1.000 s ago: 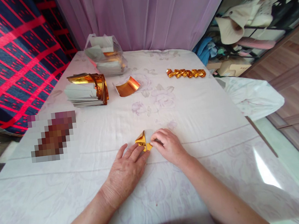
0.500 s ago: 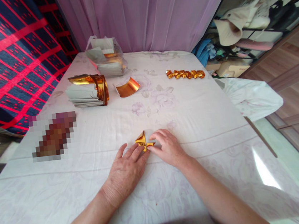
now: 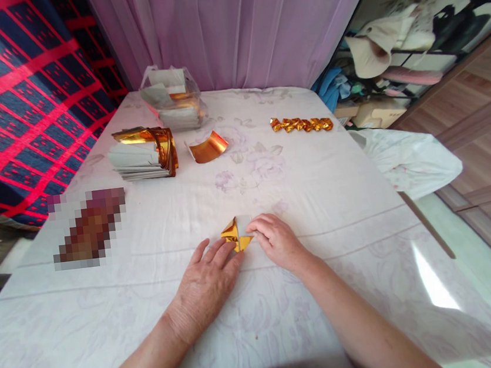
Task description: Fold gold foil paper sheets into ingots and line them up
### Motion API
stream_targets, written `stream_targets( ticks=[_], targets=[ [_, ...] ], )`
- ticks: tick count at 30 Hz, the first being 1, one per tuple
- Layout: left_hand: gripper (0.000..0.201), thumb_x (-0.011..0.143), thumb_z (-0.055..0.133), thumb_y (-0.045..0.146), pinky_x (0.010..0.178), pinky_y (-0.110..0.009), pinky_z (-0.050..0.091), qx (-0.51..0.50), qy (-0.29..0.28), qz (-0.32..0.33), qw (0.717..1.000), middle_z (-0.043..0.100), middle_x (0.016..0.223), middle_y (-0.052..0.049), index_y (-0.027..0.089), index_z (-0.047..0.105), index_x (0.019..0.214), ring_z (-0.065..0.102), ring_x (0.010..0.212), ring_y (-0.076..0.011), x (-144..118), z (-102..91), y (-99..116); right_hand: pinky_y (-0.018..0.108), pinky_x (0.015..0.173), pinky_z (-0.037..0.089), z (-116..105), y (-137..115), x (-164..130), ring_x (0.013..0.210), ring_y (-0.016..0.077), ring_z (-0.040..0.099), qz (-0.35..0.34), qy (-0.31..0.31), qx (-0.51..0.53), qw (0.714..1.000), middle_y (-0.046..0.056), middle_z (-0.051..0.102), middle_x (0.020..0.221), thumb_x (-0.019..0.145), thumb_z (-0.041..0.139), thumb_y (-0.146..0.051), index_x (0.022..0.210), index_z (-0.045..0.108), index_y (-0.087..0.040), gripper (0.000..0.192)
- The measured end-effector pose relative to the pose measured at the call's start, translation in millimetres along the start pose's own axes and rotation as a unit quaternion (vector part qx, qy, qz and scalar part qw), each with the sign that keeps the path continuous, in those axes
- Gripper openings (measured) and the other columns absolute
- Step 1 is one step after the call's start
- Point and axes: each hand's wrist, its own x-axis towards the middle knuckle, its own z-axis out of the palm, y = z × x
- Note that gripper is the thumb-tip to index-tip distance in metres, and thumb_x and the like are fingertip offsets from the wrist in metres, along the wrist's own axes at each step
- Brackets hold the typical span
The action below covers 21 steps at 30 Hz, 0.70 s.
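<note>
Right, both hands are down on the white floral tablecloth (image 3: 315, 176), meeting at a small folded gold foil paper (image 3: 236, 234) near the front middle of the table. Left hand (image 3: 206, 283) lies flat, fingers loosely spread, tips touching the paper's lower left edge. Right hand (image 3: 278, 240) curls in, thumb and forefinger pinching its right side. Farther back, a stack of gold-and-white sheets (image 3: 142, 153), one curled gold sheet (image 3: 209, 147) and a row of folded gold pieces (image 3: 301, 124).
</note>
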Motion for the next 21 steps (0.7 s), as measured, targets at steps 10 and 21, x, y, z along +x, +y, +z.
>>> stream_targets(
  ticks=[10, 21],
  targets=[
    [0.020, 0.092, 0.055, 0.022, 0.113, -0.047, 0.032, -0.004, 0.028, 0.004, 1.000, 0.068, 0.117, -0.004, 0.023, 0.064, 0.110, 0.059, 0.118, -0.0220, 4, -1.3, -5, 0.035, 0.082, 0.048, -1, 0, -3, 0.090, 0.0211, 0.059, -0.014, 0.065, -0.007, 0.998, 0.005, 0.066, 0.090, 0.076, 0.043, 0.001, 0.089, 0.063, -0.021, 0.032],
    [0.016, 0.092, 0.057, 0.022, 0.106, -0.052, 0.039, 0.008, 0.037, -0.030, 0.999, 0.069, 0.121, -0.006, 0.020, 0.068, 0.103, 0.060, 0.117, -0.0281, 16, -9.7, -19, 0.038, 0.084, 0.047, -12, 0, -6, 0.092, 0.0233, 0.059, 0.022, 0.037, -0.052, 0.998, 0.005, 0.068, 0.095, 0.071, 0.047, 0.001, 0.097, 0.064, -0.022, 0.039]
  ],
)
